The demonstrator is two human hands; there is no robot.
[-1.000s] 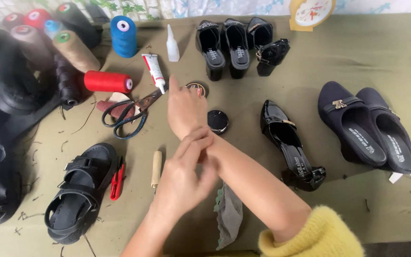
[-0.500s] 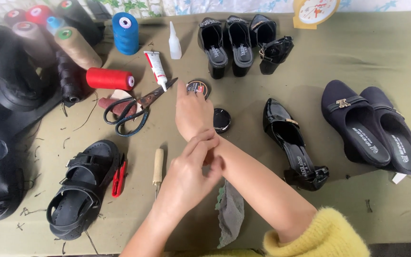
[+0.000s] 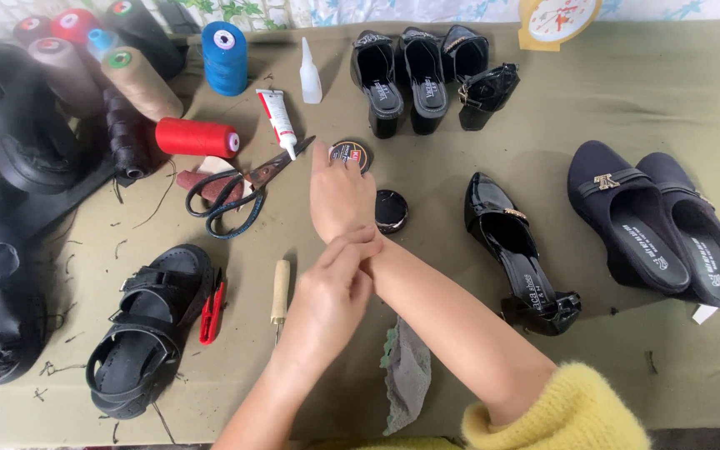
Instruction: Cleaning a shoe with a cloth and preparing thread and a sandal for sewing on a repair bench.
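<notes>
An olive-green cloth-covered worktable (image 3: 693, 100), littered with thread scraps, fills the head view. The right hand (image 3: 342, 193) reaches forward past the middle of the table, palm down and fingers loosely together, holding nothing; its fingertips lie at the near edge of a round shoe-polish lid (image 3: 351, 154), though whether they touch it I cannot tell. Just right of that hand sits the open polish tin (image 3: 391, 210). The left hand (image 3: 327, 300) is closed around the right wrist, its fingers gripping the bare forearm (the yellow fuzzy sleeve (image 3: 560, 412) is bunched near the elbow). Left of the hands lie black-handled scissors (image 3: 231, 196), a white glue tube (image 3: 277, 117) and a red thread spool (image 3: 196, 137); nearer are a wooden-handled awl (image 3: 279, 292), red thread snips (image 3: 211, 304) and a black sandal (image 3: 147, 333). A grey rag (image 3: 406, 375) lies below the forearm. To the right rest a glossy black heeled shoe (image 3: 514, 250) and a pair of dark suede slip-ons (image 3: 656, 225).
</notes>
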